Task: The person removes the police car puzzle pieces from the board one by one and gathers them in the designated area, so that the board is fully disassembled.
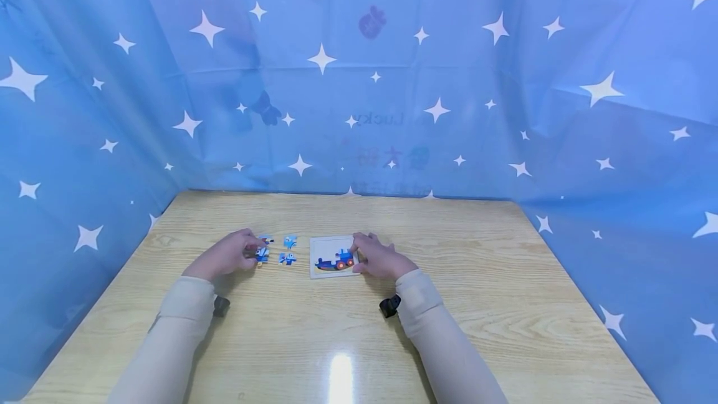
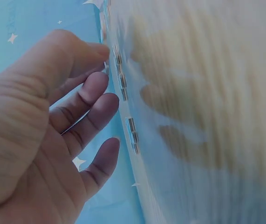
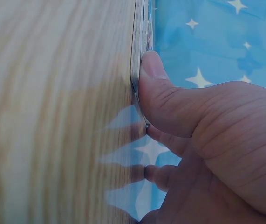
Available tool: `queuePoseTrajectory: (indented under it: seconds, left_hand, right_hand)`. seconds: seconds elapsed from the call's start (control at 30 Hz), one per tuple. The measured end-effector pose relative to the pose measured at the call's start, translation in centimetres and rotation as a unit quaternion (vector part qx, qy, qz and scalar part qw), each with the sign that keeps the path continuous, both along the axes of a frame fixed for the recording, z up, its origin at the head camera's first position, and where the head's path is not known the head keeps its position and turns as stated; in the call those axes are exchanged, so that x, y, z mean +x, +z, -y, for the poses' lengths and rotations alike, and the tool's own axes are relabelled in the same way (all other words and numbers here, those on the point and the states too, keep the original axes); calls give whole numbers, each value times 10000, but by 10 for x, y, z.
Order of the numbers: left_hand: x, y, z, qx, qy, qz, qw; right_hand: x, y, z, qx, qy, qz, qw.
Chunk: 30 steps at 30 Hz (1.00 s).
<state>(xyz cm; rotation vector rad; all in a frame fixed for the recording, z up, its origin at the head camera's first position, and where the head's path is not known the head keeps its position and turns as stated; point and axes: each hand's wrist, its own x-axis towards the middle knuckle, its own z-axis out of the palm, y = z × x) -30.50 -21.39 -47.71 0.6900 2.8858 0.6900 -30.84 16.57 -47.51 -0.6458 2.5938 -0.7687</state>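
Observation:
At the left, several loose blue picture puzzle pieces [image 1: 288, 259] lie on the wooden table. My left hand [image 1: 231, 253] reaches to the leftmost of them. Its thumb and index finger pinch a blue puzzle piece [image 1: 262, 256], partly hidden by the hand. The other fingers [image 2: 95, 116] hang loosely curled just above the table. To the right lies a white-framed puzzle board [image 1: 322, 246], its lower part filled with a blue train picture. Across the board's right edge rests my right hand [image 1: 381, 257]. The thumb [image 3: 158, 70] presses on that edge, while other fingertips touch the table.
The light wooden table [image 1: 505, 304] stretches around the board and pieces. Blue star-patterned curtains [image 1: 359, 80] stand along its back and both sides. A small black wrist camera [image 1: 389, 306] sits below my right wrist, another [image 1: 221, 305] beside the left.

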Motion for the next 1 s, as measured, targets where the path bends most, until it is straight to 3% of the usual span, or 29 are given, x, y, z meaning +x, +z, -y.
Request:
queuePoseTrajectory:
  seconds: [0.4, 1.0]
  left_hand:
    - [2, 0, 0, -88, 117, 268, 9995]
    - [5, -2, 3, 9, 74, 236, 9997]
  right_hand:
    - [-1, 0, 0, 45, 72, -142, 9999]
    - [0, -2, -1, 28, 10, -62, 10000]
